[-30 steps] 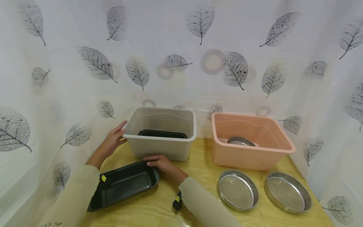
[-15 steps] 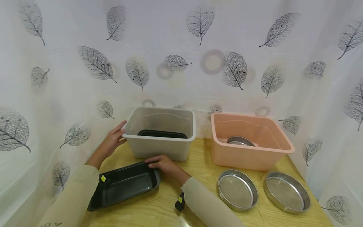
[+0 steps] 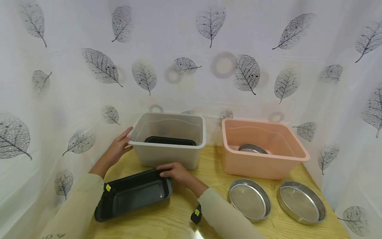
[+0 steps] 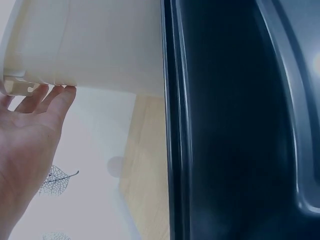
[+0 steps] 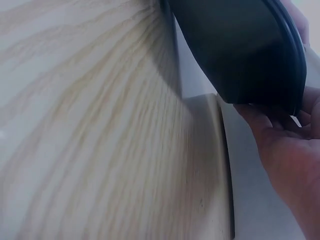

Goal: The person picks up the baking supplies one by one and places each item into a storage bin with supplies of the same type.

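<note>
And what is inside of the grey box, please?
A black pan lies inside the grey box. Only its upper part shows; the near wall covers the rest and whatever may be beneath.

Right hand (image 5: 292,155) | grips dark pan (image 5: 245,55) at one end, fingers partly hidden by it | wood-grained surface (image 5: 100,130) fills left side, shadowed near pan
</note>
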{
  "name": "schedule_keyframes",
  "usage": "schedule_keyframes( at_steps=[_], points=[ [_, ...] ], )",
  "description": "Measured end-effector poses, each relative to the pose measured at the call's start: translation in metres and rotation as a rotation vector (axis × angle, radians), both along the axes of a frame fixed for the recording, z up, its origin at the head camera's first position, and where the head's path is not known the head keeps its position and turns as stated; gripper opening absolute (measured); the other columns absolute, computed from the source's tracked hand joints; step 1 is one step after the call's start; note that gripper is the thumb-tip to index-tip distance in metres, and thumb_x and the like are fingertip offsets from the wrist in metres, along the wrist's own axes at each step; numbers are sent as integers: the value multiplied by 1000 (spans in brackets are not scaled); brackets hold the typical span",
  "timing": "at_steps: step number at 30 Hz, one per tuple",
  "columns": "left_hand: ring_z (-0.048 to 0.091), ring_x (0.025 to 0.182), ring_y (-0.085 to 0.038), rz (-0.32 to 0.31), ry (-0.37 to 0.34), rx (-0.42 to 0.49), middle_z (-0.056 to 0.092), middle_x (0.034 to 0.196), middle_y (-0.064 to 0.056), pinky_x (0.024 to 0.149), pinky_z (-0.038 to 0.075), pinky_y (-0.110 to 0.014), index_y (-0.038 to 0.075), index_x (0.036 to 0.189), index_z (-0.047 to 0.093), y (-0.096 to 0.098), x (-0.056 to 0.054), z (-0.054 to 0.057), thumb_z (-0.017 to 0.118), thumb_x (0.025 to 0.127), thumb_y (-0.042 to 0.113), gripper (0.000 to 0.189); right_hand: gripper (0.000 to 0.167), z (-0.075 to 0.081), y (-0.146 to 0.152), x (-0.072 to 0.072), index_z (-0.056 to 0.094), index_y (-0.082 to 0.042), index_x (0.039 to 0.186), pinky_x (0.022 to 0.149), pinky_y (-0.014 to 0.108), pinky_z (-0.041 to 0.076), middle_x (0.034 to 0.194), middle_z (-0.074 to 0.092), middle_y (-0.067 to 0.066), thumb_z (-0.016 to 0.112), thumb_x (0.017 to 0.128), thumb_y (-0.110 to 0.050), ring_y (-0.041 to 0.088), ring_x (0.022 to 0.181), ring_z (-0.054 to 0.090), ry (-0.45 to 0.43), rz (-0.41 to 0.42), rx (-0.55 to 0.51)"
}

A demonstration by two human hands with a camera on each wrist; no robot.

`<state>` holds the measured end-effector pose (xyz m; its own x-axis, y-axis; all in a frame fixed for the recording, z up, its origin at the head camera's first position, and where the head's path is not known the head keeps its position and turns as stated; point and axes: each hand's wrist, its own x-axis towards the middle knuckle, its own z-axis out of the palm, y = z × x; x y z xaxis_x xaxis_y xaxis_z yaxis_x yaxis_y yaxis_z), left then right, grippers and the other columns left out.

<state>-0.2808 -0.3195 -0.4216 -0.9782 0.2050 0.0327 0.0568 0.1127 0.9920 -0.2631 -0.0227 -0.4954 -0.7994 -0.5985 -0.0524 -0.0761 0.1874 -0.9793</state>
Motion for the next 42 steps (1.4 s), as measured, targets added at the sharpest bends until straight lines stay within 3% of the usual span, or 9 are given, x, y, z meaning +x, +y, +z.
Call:
schedule_keyframes(
  at_steps=[4,12,18,22,32,42],
  points=[
    [12,152,-45,-1,0,-1,0,169,-20,118,19,-62,16,163,1,-1,0,0,36,111,38,67,32,2,8,1,74,-6,123,92,22,51,130,69,8,73,91,-9,9,113,59,-14,-2,-18],
    [16,151,-46,-21,5,-23,2,168,-22,117,21,-61,14,163,-1,-1,-1,1,36,111,38,69,33,17,28,6,72,-6,124,96,25,51,132,67,11,72,92,-10,14,122,58,57,-42,16],
    [18,150,-47,-31,16,-68,4,167,-25,115,25,-59,16,163,0,-3,-4,2,36,111,37,67,33,21,43,8,72,-3,124,89,24,53,132,67,14,71,92,-9,13,114,60,27,-65,-20],
    [18,149,-48,-30,14,-77,3,167,-25,115,25,-59,14,163,0,-3,-3,3,36,111,38,68,34,26,53,10,71,-5,126,94,27,53,135,65,14,71,93,-11,16,121,59,21,-60,-18],
    [18,150,-48,-48,11,-102,2,167,-24,116,26,-58,17,163,-2,-5,-1,6,38,110,42,71,36,50,74,18,66,-3,132,98,33,54,143,58,17,67,97,-9,28,134,52,-20,-12,-22],
    [19,149,-49,-52,15,-121,6,165,-29,115,26,-58,18,163,-4,-6,1,6,35,110,41,69,38,84,95,23,66,-3,132,99,35,54,144,57,17,69,95,-12,28,132,54,45,-49,-11]
  ],
)
